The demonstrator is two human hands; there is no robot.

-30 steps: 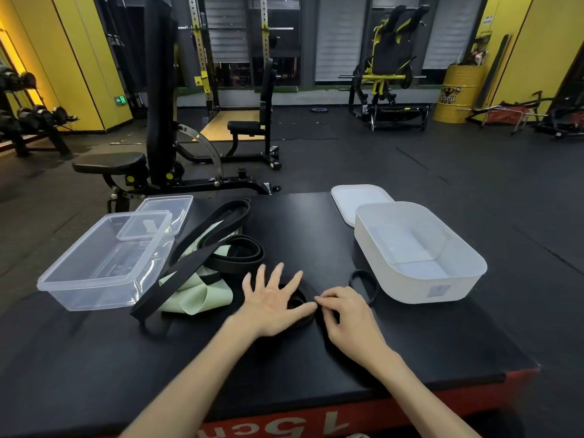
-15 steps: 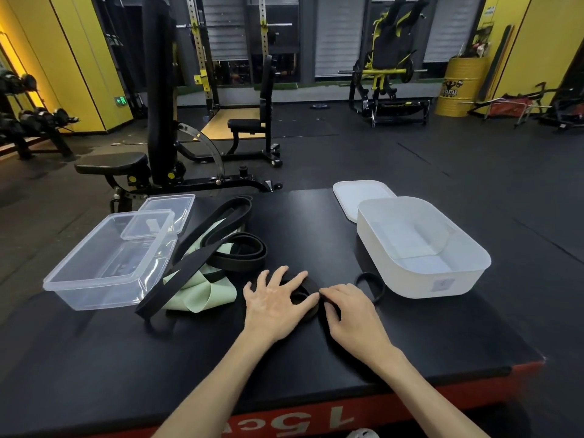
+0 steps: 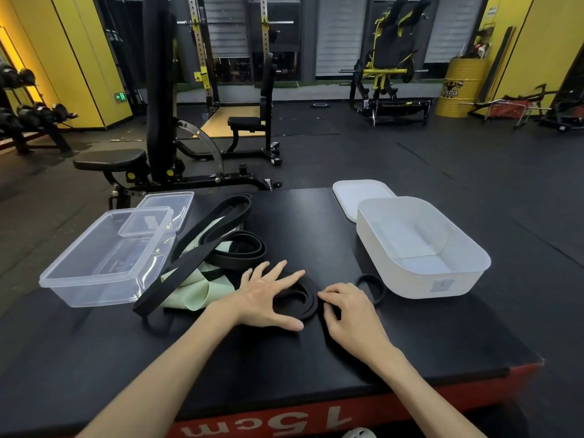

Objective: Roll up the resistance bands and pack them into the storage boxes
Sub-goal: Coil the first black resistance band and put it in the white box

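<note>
A black resistance band lies partly coiled (image 3: pixel 301 300) on the black platform (image 3: pixel 316 222). My left hand (image 3: pixel 268 298) rests flat on the coil's left side, fingers spread. My right hand (image 3: pixel 350 314) sits at the coil's right edge with curled fingers pinching the band's free end. A small black loop (image 3: pixel 376 287) lies just right of that hand. A heap of black bands (image 3: pixel 227 245) and a pale green band (image 3: pixel 196 289) lies to the left. A clear box (image 3: pixel 107 257) stands at left, a white box (image 3: pixel 420 248) at right; both hold nothing.
A clear lid (image 3: pixel 170 207) leans behind the clear box and a white lid (image 3: pixel 360 194) lies behind the white box. The platform's red front edge (image 3: pixel 284 422) is near me. Benches (image 3: pixel 158 121) and gym machines stand beyond on the floor.
The coil has grown a little more defined under my hands; my left thumb has swung out toward me. The view has tilted slightly down.
</note>
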